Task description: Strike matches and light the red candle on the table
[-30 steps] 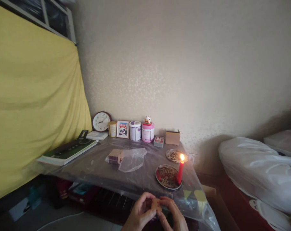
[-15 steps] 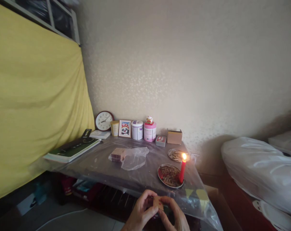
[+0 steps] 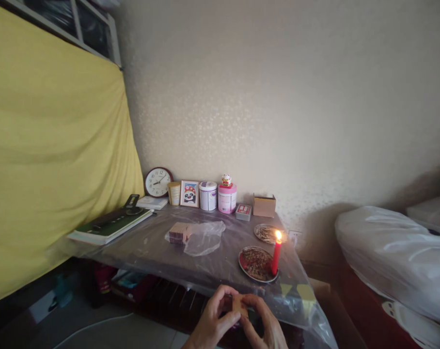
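Note:
My left hand (image 3: 217, 317) and my right hand (image 3: 260, 320) meet at the table's near edge, with a small tan matchbox (image 3: 238, 305) pinched between their fingertips. Fingers of both hands are closed on its sides, hiding part of it. Just beyond, a lit red candle (image 3: 276, 258) stands upright on the right side of a round metal plate (image 3: 242, 271) strewn with dark burnt bits. Behind it, a second metal plate (image 3: 257, 236) bears thin sticks. Left of the plates, a stack of small boxes (image 3: 179, 232) lies partly in a clear plastic bag (image 3: 205, 238).
Clear plastic covers the table (image 3: 143, 249). A green book (image 3: 109, 225) lies at left. Along the back are a clock (image 3: 158, 182), a framed panda picture (image 3: 189, 194), tins (image 3: 227, 199), a card box (image 3: 243, 212) and a cardboard box (image 3: 264, 206). White bags (image 3: 380, 257) sit at right.
The matchbox has turned slightly in my fingers: the red mark on its face no longer shows plainly. Both hands stay in nearly the same place.

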The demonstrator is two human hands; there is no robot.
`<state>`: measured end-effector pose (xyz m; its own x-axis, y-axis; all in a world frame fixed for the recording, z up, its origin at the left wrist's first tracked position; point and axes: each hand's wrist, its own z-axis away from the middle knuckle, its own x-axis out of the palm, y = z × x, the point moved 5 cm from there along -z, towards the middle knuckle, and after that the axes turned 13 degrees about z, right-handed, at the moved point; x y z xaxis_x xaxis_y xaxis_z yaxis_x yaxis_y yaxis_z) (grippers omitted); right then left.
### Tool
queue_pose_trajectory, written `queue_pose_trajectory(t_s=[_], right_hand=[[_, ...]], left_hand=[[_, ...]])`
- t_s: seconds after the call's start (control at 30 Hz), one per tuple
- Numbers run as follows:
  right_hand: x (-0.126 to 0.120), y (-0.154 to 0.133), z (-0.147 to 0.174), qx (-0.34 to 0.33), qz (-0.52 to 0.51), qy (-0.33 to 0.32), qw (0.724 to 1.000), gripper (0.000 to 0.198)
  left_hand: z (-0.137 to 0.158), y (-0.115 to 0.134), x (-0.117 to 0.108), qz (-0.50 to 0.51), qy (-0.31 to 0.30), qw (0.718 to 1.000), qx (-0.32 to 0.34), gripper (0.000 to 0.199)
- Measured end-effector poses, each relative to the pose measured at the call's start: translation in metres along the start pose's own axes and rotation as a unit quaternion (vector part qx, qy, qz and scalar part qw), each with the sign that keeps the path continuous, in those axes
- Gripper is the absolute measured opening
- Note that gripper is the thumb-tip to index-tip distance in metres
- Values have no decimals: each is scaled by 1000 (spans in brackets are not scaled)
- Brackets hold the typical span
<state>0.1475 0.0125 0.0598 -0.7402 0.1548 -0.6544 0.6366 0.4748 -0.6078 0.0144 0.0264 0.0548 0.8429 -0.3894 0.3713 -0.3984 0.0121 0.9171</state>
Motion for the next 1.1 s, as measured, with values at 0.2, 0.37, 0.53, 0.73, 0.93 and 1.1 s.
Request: queue_pose_trajectory(t_s=[0.2, 0.37, 0.53, 0.73, 0.93, 1.1], right_hand=[[-3, -2, 0, -2, -4, 14, 1000, 19], [-2, -2, 1, 1, 4, 2, 1000, 20], [0, 0, 2, 4, 10, -8, 1000, 22], [-2, 0, 0, -9, 10, 8, 1000, 22], [-6, -3, 0, -25, 11, 29, 999, 23], [-6, -2, -1, -23, 16, 32, 999, 23]], left_hand=[[1, 1, 0, -18, 1, 1000, 12, 25], [1, 2, 0, -38, 4, 999, 25, 22], [1, 2, 0, -57, 4, 998, 35, 22], [1, 3, 0, -52, -3, 998, 42, 24], [2, 5, 1, -65, -8, 996, 53, 24], [1, 4, -1, -59, -8, 996, 64, 25]])
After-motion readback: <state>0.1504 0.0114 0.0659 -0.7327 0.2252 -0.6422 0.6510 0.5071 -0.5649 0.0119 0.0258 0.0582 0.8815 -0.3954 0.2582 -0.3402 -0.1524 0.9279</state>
